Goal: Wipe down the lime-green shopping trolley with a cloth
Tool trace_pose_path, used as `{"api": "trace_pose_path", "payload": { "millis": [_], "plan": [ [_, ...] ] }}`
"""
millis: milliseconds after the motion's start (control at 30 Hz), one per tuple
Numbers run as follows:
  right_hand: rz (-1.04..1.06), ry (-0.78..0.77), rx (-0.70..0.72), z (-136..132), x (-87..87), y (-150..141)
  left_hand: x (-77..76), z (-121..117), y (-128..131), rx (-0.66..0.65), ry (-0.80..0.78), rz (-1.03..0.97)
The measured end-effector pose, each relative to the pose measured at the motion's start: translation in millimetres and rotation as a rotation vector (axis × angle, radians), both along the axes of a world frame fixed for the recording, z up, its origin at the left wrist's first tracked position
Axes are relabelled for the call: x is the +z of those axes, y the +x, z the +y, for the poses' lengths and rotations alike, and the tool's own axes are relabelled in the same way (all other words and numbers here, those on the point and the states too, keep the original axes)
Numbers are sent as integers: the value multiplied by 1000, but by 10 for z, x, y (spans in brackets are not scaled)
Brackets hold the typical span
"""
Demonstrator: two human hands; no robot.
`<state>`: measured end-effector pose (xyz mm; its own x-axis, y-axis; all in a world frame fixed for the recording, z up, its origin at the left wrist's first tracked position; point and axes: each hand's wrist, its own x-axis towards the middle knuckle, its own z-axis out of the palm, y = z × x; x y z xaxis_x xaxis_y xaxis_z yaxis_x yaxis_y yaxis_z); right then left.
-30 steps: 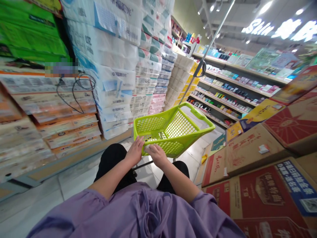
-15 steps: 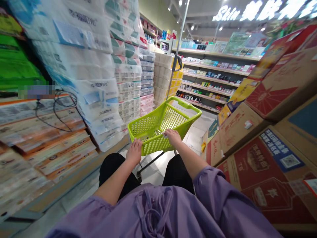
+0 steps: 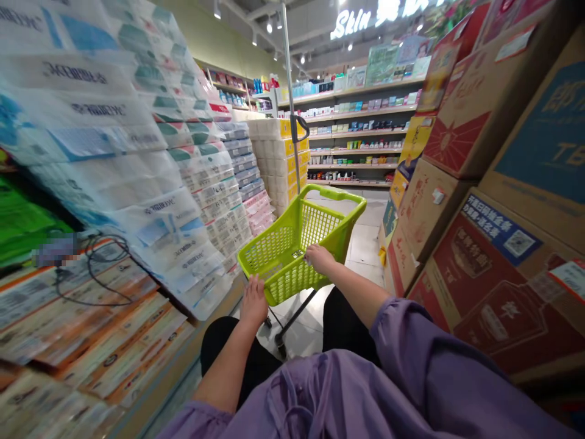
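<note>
A lime-green plastic shopping basket (image 3: 315, 225) on a wheeled frame stands in the aisle in front of me, tilted, with a tall metal pole and handle (image 3: 292, 122) rising behind it. My left hand (image 3: 254, 300) grips the near left corner of its rim, fingers curled over the edge. My right hand (image 3: 319, 257) rests closed on the near right rim, with something small and pale under the fingers that I cannot make out. The basket looks empty apart from a small item near the bottom.
Stacked packs of tissue paper (image 3: 137, 158) wall the left side. Red and brown cardboard boxes (image 3: 479, 201) pile up on the right. The tiled floor (image 3: 365, 238) leads to shelves of small products (image 3: 356, 140) at the far end.
The view has swung right and straightened along the aisle. My right hand moved from the basket's near wall up onto its right rim; my left hand stayed on the near corner.
</note>
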<state>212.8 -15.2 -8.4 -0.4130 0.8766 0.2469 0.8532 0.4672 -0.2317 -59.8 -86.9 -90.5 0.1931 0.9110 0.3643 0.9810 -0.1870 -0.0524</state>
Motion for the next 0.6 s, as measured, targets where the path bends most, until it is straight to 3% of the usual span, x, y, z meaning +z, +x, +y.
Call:
{"api": "trace_pose_path", "payload": {
  "millis": [167, 333, 600],
  "plan": [
    [139, 120, 88, -132, -92, 80, 112, 51, -91, 42, -40, 14],
    [194, 301, 37, -185, -266, 26, 187, 135, 83, -72, -14, 8],
    [-85, 278, 327, -297, -662, -471, 116, 32, 216, -80, 56, 59]
  ]
}}
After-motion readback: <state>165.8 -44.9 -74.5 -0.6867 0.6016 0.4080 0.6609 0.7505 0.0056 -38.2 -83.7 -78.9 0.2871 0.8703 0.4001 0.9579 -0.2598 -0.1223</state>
